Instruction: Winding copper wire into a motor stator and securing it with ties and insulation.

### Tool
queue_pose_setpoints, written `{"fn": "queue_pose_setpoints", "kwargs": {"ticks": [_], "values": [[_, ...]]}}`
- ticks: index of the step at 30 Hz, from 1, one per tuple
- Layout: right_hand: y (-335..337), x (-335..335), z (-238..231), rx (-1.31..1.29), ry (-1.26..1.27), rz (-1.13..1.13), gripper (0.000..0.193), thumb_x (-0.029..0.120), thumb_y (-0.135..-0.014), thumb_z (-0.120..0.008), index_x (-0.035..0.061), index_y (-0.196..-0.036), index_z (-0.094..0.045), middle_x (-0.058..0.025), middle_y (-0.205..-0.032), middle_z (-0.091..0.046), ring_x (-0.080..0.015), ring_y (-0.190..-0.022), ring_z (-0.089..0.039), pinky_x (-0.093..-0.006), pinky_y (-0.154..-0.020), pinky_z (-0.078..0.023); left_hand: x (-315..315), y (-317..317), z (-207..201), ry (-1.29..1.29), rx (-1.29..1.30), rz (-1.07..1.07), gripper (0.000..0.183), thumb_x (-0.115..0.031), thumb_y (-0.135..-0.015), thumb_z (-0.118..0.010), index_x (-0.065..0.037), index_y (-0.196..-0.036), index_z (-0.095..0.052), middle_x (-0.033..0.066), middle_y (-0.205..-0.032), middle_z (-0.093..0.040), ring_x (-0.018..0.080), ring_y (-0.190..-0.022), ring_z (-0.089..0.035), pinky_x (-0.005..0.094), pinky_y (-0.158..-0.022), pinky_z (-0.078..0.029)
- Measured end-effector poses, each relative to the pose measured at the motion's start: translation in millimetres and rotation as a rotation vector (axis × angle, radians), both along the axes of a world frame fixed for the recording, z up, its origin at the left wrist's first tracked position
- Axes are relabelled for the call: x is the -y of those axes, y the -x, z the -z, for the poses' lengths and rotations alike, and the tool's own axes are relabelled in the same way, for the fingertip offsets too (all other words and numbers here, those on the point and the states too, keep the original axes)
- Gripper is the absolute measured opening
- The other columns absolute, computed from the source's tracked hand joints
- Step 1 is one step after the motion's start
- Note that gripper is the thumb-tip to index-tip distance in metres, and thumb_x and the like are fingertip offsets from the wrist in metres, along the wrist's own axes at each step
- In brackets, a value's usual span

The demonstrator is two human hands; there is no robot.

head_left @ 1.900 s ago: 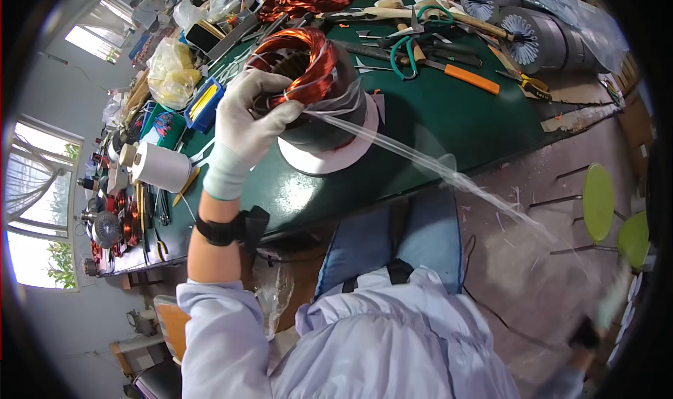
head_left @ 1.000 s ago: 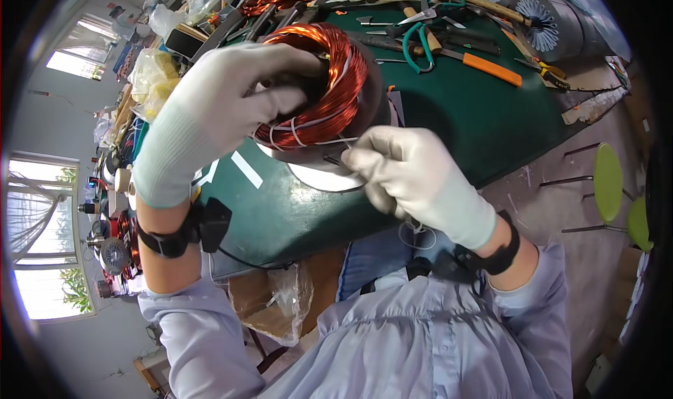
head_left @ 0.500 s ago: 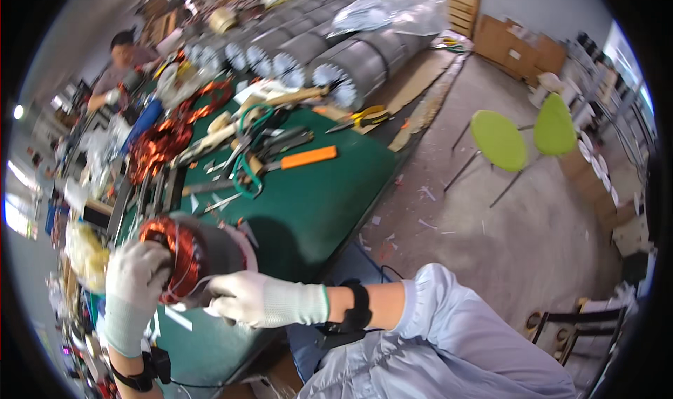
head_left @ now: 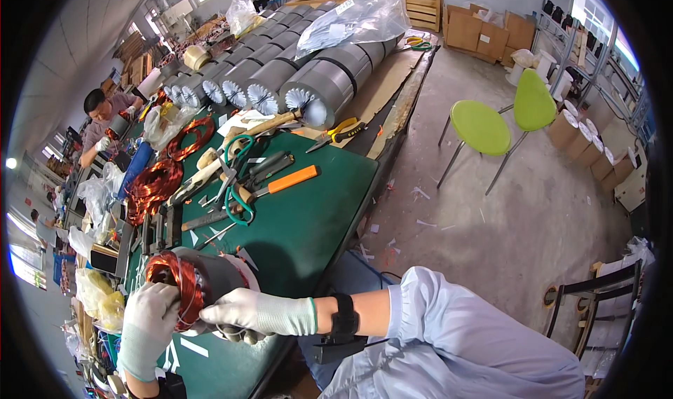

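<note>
At 8 o'clock in the head view, your hands work at a grey stator (head_left: 219,276) crowned with a red copper winding (head_left: 189,294) on a green workbench (head_left: 315,213). From the stator, your white-gloved left hand (head_left: 148,315) sits at 8 o'clock, fingers bent over the winding's open end; whether they grip it you cannot tell. Your right hand (head_left: 256,311), gloved alike, is at 4 o'clock, fingers curled in against the winding's near side; anything pinched there is hidden. Green-handled scissors (head_left: 242,145) lie at 12 o'clock, an orange-handled tool (head_left: 293,180) and yellow-and-black pliers (head_left: 339,133) at 1, loose copper coils (head_left: 151,189) at 11. Beyond the bench, 2 lime-green chairs (head_left: 480,127) stand at 2 o'clock.
</note>
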State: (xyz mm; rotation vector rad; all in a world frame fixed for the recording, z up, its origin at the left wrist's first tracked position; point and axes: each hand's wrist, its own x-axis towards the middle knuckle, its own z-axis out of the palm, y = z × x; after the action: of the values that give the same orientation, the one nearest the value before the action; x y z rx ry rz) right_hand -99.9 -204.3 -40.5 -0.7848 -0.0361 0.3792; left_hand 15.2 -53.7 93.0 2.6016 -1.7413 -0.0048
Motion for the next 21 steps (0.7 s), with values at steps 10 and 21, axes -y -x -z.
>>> {"fn": "queue_pose_setpoints", "kwargs": {"ticks": [10, 21], "values": [[0.5, -6.8, 13.2, 0.826, 1.571, 0.513, 0.021, 0.026, -0.101, -0.059, 0.0100, -0.109, -0.071, -0.0098, -0.095, -0.071, -0.0278, -0.079, -0.072, -0.0435, -0.062, -0.055, -6.0, -18.3, 7.5, -0.079, 0.025, 0.019, 0.015, -0.004, -0.071, -0.065, 0.001, -0.085, -0.067, 0.0205, -0.092, -0.065, 0.0431, -0.093, -0.060, 0.0474, -0.083, -0.049], [20.9, -10.0, -0.3, 0.772, 0.498, 0.563, 0.030, 0.021, -0.098, -0.068, 0.0036, -0.123, -0.065, -0.0087, -0.089, -0.063, -0.0206, -0.084, -0.062, -0.0349, -0.074, -0.048, 7.8, 41.3, -9.5, 0.227, 0.093, 0.217, 0.024, -0.005, -0.073, -0.070, -0.008, -0.096, -0.073, 0.0077, -0.097, -0.071, 0.0312, -0.092, -0.063, 0.0399, -0.084, -0.049]]}}
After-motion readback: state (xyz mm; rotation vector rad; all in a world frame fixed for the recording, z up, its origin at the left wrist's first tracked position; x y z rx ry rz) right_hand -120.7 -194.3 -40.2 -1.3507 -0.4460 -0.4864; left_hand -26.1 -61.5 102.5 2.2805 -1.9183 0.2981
